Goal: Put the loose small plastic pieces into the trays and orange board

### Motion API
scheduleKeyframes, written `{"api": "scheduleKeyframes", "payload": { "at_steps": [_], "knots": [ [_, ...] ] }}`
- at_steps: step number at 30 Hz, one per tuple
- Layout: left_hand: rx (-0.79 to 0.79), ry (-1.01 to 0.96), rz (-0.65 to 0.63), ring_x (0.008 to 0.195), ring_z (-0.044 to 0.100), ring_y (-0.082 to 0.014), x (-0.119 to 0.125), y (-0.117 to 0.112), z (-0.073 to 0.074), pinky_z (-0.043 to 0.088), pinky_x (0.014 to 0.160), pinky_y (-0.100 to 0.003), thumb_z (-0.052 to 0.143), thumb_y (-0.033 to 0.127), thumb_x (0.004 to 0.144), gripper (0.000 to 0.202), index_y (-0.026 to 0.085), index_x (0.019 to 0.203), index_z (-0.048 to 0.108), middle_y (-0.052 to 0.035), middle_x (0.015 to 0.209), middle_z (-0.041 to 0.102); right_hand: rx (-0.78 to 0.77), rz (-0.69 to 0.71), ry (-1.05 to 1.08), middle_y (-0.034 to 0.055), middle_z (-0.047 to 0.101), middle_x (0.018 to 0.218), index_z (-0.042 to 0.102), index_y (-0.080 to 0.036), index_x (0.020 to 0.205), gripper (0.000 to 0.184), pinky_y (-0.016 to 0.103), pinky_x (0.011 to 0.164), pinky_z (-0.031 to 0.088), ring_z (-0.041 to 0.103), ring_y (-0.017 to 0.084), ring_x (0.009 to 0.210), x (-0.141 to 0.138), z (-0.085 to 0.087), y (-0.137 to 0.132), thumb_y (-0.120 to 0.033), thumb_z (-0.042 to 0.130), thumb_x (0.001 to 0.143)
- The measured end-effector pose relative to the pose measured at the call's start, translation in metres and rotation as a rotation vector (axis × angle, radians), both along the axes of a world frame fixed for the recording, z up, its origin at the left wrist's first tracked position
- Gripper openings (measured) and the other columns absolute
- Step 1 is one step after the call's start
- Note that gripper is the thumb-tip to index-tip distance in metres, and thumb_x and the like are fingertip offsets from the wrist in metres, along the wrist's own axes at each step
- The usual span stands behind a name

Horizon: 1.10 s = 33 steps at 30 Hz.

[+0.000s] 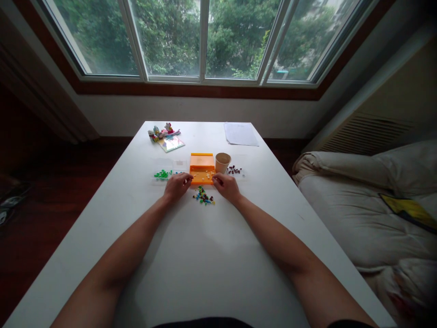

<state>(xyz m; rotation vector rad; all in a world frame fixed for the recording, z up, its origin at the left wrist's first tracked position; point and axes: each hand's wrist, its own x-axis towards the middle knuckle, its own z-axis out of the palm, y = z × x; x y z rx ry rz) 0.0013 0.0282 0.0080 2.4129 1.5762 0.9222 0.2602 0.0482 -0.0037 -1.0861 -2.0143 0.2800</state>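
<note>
My left hand [177, 186] rests at the left side of an open orange box [202, 181], its fingers curled together near the rim. At the box's right side is my right hand [228, 186], with thumb and fingers pinched; anything within either pinch is too small to make out. Small pale pieces [209, 174] lie inside the box, whose lid [202, 160] leans back behind it. Just in front sits a loose pile of mixed coloured small pieces [204, 197]. Green pieces [163, 174] fill part of a clear tray on the left. Dark brown pieces [234, 170] lie in another on the right.
A brown paper cup [222, 162] stands behind my right hand. Farther back on the white table [211, 264] are small toy figures [164, 131], a card or booklet [172, 143] and paper sheets [241, 134]. A pale sofa [368, 205] stands to the right.
</note>
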Motion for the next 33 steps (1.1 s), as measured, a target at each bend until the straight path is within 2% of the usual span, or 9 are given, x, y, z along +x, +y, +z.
{"api": "scheduleKeyframes", "payload": {
  "at_steps": [4,10,18,23,33],
  "knots": [
    [-0.011,0.107,-0.117,0.074,0.061,-0.0155,0.0019,-0.0013,0.0,0.043,0.071,-0.026,0.054,0.023,0.091,0.017,0.022,0.092,0.071,-0.0031,0.082,0.068,-0.01,-0.003,-0.005,-0.0016,0.056,0.06,0.068,-0.02,0.088,0.022,0.023,0.058,0.037,0.05,0.011,0.054,0.0007,0.0006,-0.0001,-0.034,0.053,0.094],
    [-0.082,0.183,-0.21,0.072,0.06,-0.0159,0.0062,-0.0045,0.0008,0.041,0.067,-0.026,0.059,0.025,0.087,0.014,0.024,0.089,0.072,-0.0027,0.081,0.068,-0.007,-0.006,-0.012,-0.0014,0.057,0.061,0.068,-0.02,0.089,0.021,0.023,0.059,0.037,0.051,0.012,0.055,0.0016,0.0019,-0.0009,-0.034,0.053,0.094],
    [-0.065,0.189,-0.232,0.077,0.06,-0.0163,0.0061,-0.0033,0.0001,0.041,0.069,-0.026,0.058,0.026,0.088,0.014,0.023,0.086,0.072,-0.0033,0.083,0.068,-0.007,0.001,-0.02,-0.0014,0.056,0.061,0.067,-0.02,0.089,0.021,0.022,0.058,0.035,0.05,0.011,0.055,0.0022,0.0019,-0.0006,-0.034,0.052,0.095],
    [-0.016,0.171,-0.191,0.08,0.059,-0.0169,0.0083,-0.0006,-0.0029,0.041,0.072,-0.027,0.057,0.021,0.089,0.014,0.022,0.087,0.071,-0.0037,0.083,0.067,-0.009,0.006,-0.018,-0.0016,0.057,0.061,0.068,-0.02,0.089,0.02,0.022,0.058,0.035,0.05,0.011,0.055,0.0016,0.0013,-0.0004,-0.032,0.053,0.094],
    [-0.046,0.191,-0.233,0.082,0.059,-0.0174,0.0073,-0.0022,-0.0017,0.042,0.074,-0.028,0.061,0.023,0.087,0.011,0.021,0.085,0.071,-0.0042,0.085,0.067,0.0,0.007,-0.008,-0.0018,0.056,0.06,0.067,-0.02,0.089,0.022,0.022,0.057,0.034,0.05,0.011,0.054,0.0009,0.0013,-0.0004,-0.035,0.053,0.095]
  ]
}}
